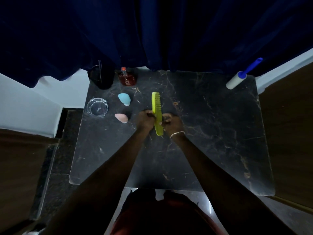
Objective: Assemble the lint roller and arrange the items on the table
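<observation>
Both arms reach forward over the middle of the dark marbled surface [211, 133], and the hands meet round one yellow-green comb [156, 109]. The left hand [145, 119] has its fingers curled against the comb's spine. The right hand [171, 122], with a bracelet [177, 133] at the wrist, pinches the toothed side. The comb stands out lengthwise from near to far, teeth to the right, its far half clear of the hands.

The single lint roller [237, 80] lies at the far right corner, well apart from the hands. Its white roll sits on the blue handle, which points off past the edge toward the dark blue curtain [169, 31].

On the left side there are two sponges, a blue sponge [124, 98] and, nearer, a pink sponge [121, 117]. One glass ashtray [97, 107] is left of them. At the far edge stand one perfume bottle [127, 78] and one black cup [101, 78] (a dark stick stands in it; too dim to tell what).
</observation>
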A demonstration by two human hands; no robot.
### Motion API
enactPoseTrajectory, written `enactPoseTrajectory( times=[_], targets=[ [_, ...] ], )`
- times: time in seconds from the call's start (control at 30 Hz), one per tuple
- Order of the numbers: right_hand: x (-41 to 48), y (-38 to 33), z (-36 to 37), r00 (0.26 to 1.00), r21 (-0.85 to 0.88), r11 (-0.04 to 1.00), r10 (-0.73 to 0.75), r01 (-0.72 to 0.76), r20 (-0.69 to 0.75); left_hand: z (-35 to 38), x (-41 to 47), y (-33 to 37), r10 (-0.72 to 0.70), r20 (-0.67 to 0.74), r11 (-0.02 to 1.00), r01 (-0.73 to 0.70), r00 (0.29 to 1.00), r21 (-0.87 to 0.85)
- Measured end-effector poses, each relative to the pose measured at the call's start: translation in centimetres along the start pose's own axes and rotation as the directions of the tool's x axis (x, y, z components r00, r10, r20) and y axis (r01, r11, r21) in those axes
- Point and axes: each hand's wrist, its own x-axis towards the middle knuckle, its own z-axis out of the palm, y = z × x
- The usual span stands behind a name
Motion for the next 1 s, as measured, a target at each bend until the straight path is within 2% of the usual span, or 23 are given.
enactPoseTrajectory(
  times=[0.17, 0.27, 0.47, 0.77, 0.9, 1.0],
  targets=[
    [3.3, -1.8, 2.4, 0.997, -0.119, 0.991, -0.065, 0.059, -0.049, -0.6, 2.7, 0.4, 0.033, 0.008, 0.988, -0.034, 0.999, 0.149],
    [4.9, -2.2, 3.8, 0.995, -0.128, 0.989, -0.084, 0.076, -0.053, -0.5, 4.1, 0.2, 0.037, 0.034, 0.974, -0.044, 0.999, 0.221],
    [6.8, -2.7, 5.8, 0.998, -0.193, 0.98, -0.058, 0.051, -0.029, -0.8, 5.9, 0.1, -0.013, 0.017, 0.984, 0.01, 1.0, 0.177],
    [7.2, -3.1, 6.4, 0.999, -0.325, 0.945, -0.042, 0.031, -0.027, -1.2, 6.2, 0.6, 0.006, 0.048, 0.985, -0.015, 0.999, 0.174],
    [6.7, -3.4, 5.8, 0.999, -0.301, 0.954, -0.027, 0.016, -0.031, -1.8, 5.8, 1.0, -0.006, 0.084, 0.978, -0.012, 0.996, 0.21],
    [6.2, -3.8, 4.8, 0.997, -0.261, 0.965, -0.04, 0.022, -0.064, -2.1, 5.1, 1.2, 0.05, 0.099, 0.964, -0.073, 0.994, 0.255]
  ],
)
